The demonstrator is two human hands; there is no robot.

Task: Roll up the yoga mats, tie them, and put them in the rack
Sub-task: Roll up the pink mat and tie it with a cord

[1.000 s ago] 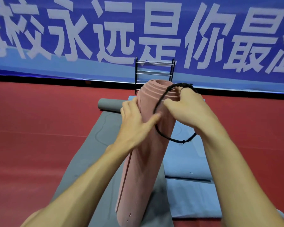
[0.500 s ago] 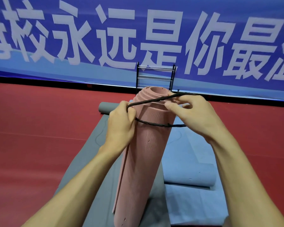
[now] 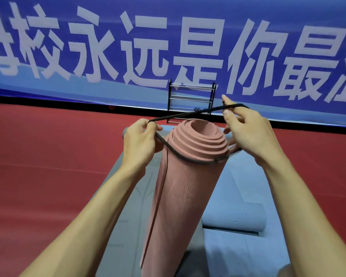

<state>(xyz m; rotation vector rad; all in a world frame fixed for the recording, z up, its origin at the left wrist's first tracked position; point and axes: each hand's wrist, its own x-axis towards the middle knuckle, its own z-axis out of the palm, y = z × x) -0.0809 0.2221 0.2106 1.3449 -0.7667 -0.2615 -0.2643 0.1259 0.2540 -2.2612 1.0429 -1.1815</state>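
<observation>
Pink yoga mat (image 3: pixel 184 186): rolled tight and stood on end, leaning slightly. Its lower end is at the bottom of the view over the flat grey mat (image 3: pixel 128 196), though contact there cannot be confirmed. Its spiral top end is up between both hands. Judged reason: standing the roll upright leaves its top free, so a loop can be passed over it.

Blue mat (image 3: pixel 234 222): lies to the right on the floor and is only partly rolled, so it is not yet ready for tying.

Left hand (image 3: pixel 140 142): fingers are curled around the black cord (image 3: pixel 190 159), hooking it out to the left side of the roll.

Right hand (image 3: pixel 248 132): thumb and forefinger are pinched on the cord above and beyond the roll. The other fingers curl down beside the rim.

Cord: one strand presses against the near side of the roll just below its top. The other strand is stretched taut above the top. Judged: the loop is held wide so that it clears the rim, and tying is in progress, not finished.

Rack (image 3: pixel 191 98): black frame with metal rungs, well apart from the roll. It stands on the red floor (image 3: pixel 48 166) against the blue banner (image 3: pixel 188 47). No mat is visible on it.
</observation>
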